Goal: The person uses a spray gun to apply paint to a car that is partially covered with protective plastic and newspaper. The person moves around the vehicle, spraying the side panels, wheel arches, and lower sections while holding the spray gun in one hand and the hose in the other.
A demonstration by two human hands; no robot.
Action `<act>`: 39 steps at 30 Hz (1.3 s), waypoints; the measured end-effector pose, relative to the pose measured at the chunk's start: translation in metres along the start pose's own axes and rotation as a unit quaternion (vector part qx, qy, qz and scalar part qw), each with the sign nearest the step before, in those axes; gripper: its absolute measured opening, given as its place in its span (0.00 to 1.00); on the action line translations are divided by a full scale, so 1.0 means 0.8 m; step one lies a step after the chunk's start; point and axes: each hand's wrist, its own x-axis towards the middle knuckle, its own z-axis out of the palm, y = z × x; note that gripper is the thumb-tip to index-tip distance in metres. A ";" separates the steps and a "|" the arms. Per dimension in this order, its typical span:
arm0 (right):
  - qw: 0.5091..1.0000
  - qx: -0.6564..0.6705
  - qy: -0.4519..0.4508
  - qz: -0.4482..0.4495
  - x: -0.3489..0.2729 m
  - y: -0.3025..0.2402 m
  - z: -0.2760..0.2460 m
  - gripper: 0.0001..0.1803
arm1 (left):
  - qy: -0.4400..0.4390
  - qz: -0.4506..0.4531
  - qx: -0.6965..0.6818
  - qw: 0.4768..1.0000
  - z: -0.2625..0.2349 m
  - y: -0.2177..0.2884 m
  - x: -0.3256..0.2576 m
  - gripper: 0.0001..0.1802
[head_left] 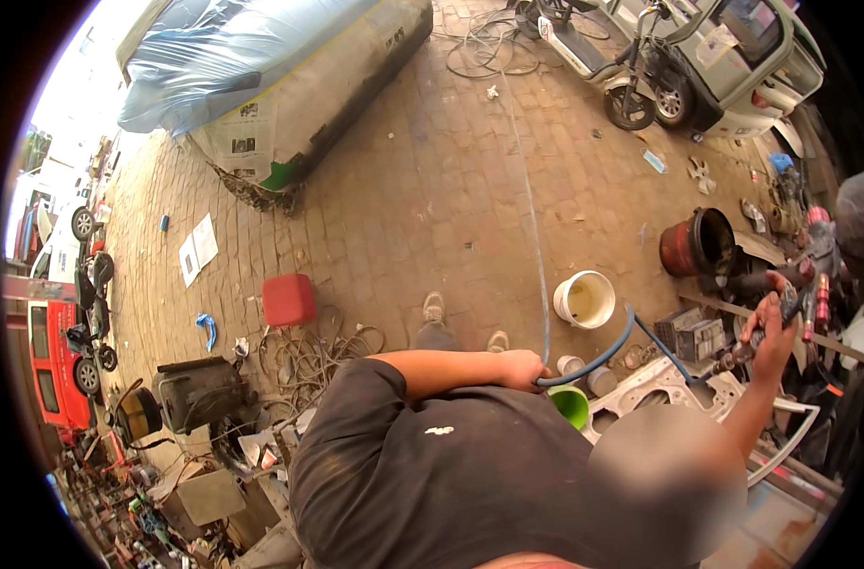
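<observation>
My left hand (521, 370) is closed round a blue hose (605, 358) in front of my dark shirt. From the fist the hose arcs up to the right, then down toward a white perforated panel (631, 391). Out to the right, the fingers of my right hand (772, 327) are curled round a grimy metal tool (738, 355); its exact kind is hard to make out. Beside that hand hang metal parts with red fittings (821, 302). A green bucket (571, 406) sits just below the hose, and a white bucket (584, 300) stands beyond it. A blurred patch hides my right upper arm.
A dark red bucket (680, 248) lies tilted at the right. A red stool (289, 300) and tangled hoses (323, 365) are on the brick floor to the left. Farther off are a plastic-covered car (290, 123) and a scooter (593, 59). Scrap parts crowd the lower left.
</observation>
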 end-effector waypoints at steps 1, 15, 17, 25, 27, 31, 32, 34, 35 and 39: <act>1.000 0.003 -0.019 0.000 0.007 0.004 0.006 0.22 | -0.011 0.004 -0.001 1.000 0.010 0.013 0.003 0.13; 0.999 -0.012 0.009 0.032 -0.059 -0.052 0.020 0.22 | -0.204 0.401 -0.163 0.878 0.266 0.122 0.109 0.18; 0.999 -0.031 0.006 0.037 -0.079 -0.063 0.029 0.22 | -0.238 0.369 -0.189 0.878 0.274 0.128 0.096 0.19; 0.994 0.009 -0.107 -0.003 -0.100 -0.097 0.172 0.22 | 0.024 -0.189 -0.331 0.924 0.166 -0.006 -0.066 0.23; 0.984 0.049 -0.171 -0.032 -0.101 -0.112 0.223 0.23 | 0.180 -0.298 -0.298 0.889 0.147 -0.099 -0.126 0.20; 0.941 0.107 -0.315 -0.064 -0.093 -0.132 0.347 0.24 | 0.430 -0.412 -0.369 0.714 0.094 -0.211 -0.286 0.20; 0.931 0.121 -0.338 -0.059 -0.089 -0.135 0.374 0.25 | 0.475 -0.443 -0.346 0.678 0.095 -0.246 -0.310 0.20; 0.914 0.115 -0.382 -0.073 -0.093 -0.157 0.447 0.25 | 0.570 -0.453 -0.349 0.590 0.090 -0.276 -0.368 0.19; 0.897 0.126 -0.417 -0.079 -0.085 -0.163 0.480 0.25 | 0.600 -0.453 -0.327 0.573 0.088 -0.292 -0.393 0.20; 0.858 0.156 -0.487 -0.054 -0.060 -0.183 0.600 0.25 | 0.681 -0.429 -0.324 0.498 0.030 -0.322 -0.495 0.22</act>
